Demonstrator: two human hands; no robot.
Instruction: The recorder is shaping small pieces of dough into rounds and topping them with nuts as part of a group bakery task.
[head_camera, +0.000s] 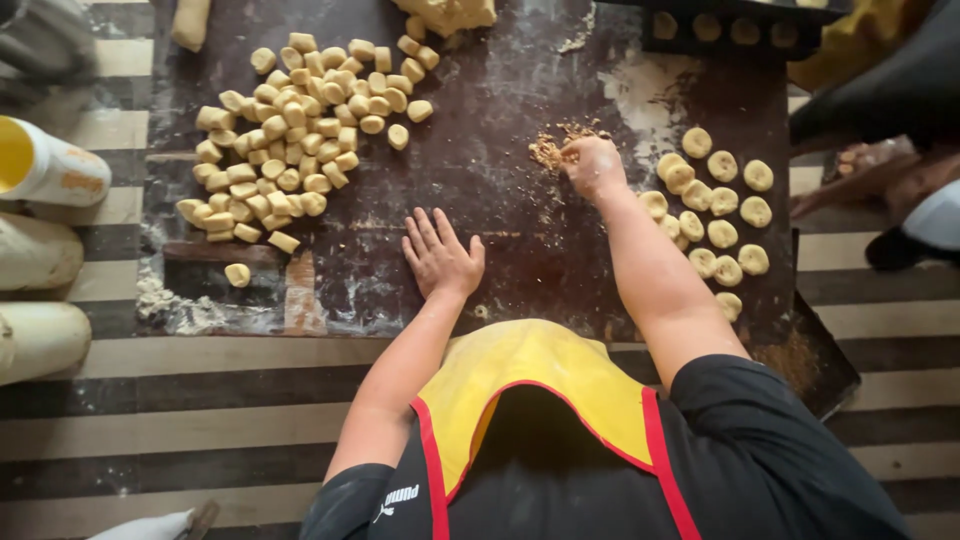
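1. Nearest the camera, at six o'clock, is the person's own body: a black shirt under a yellow apron edged in red. Both bare forearms reach forward from it over a dark work board.

2. The board lies on a striped mat of pale and dark bands. It is dusted with white flour, thickest at its near left corner and at one o'clock.

3. The left hand lies palm down near the middle of the board, fingers spread wide and flat. It holds nothing and only touches the board.

4. The right hand is farther out, toward one o'clock. Its fingers are curled in and pressed down on a small heap of crumbs, tan in colour, just at its left side. Whether it grips any crumbs cannot be told.

5. At three o'clock, just right of the right forearm, about fifteen rounded dough balls sit in loose rows on the board.

6. At ten to eleven o'clock, well apart from both hands, a large pile of cut dough pieces covers the board. The pieces are pale yellow and blocky. One stray piece lies nearer, at nine o'clock.

7. At the left edge, three pale cylindrical containers lie on their sides on the mat.

8. At twelve o'clock, a lump of uncut dough rests at the far edge. At one o'clock, a dark tray holds more dough balls.
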